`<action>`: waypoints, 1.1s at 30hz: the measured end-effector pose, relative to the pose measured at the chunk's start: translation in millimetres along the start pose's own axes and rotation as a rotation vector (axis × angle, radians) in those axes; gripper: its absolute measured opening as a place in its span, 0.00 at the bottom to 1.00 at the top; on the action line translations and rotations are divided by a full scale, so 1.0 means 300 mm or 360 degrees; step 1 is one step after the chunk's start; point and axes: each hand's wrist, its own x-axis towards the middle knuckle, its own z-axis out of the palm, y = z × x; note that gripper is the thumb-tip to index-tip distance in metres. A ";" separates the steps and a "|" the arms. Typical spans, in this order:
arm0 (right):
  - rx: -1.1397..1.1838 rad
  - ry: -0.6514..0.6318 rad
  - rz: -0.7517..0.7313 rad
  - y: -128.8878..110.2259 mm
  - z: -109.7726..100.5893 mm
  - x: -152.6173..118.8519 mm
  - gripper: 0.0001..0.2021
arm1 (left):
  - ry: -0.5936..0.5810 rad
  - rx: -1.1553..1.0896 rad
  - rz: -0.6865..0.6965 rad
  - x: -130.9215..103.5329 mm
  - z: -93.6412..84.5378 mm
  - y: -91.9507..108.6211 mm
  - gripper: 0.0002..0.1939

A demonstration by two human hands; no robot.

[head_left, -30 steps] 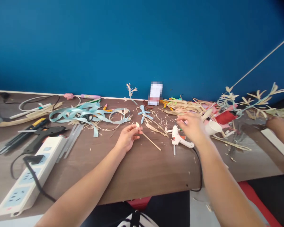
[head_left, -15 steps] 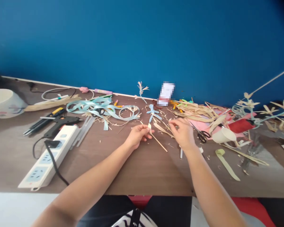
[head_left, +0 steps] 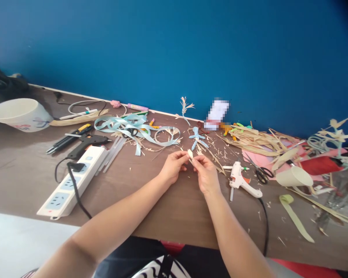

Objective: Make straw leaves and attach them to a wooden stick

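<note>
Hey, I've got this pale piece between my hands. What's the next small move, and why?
Perhaps lightly press the pale piece near its lower end: your left hand pinches it, and your right hand is close by that end.

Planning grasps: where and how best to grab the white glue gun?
By the handle of the white glue gun, probably from the right, near side: the gun lies flat and its handle slants out that way. Mind the cord at its end.

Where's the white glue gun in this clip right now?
In the head view, the white glue gun lies on the table, just right of the right hand and left of the black-handled scissors.
</note>
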 end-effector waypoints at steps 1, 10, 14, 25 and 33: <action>-0.0028 0.0011 -0.0013 0.003 -0.001 -0.002 0.06 | -0.0003 -0.0025 -0.0016 0.001 0.000 0.000 0.10; -0.0488 0.0011 -0.0151 0.010 -0.012 -0.007 0.05 | -0.0056 0.0058 0.0037 -0.008 0.002 0.009 0.11; -0.0751 0.0029 -0.0262 0.009 -0.028 -0.005 0.05 | -0.0080 0.0147 0.0075 -0.016 0.010 0.015 0.12; -0.1091 -0.0033 -0.0332 -0.018 -0.042 -0.016 0.04 | -0.0097 0.0336 0.0072 -0.016 0.007 0.011 0.13; -0.0648 0.0002 -0.0349 -0.022 -0.037 -0.016 0.06 | -0.0176 0.0394 0.0072 -0.020 0.010 0.012 0.12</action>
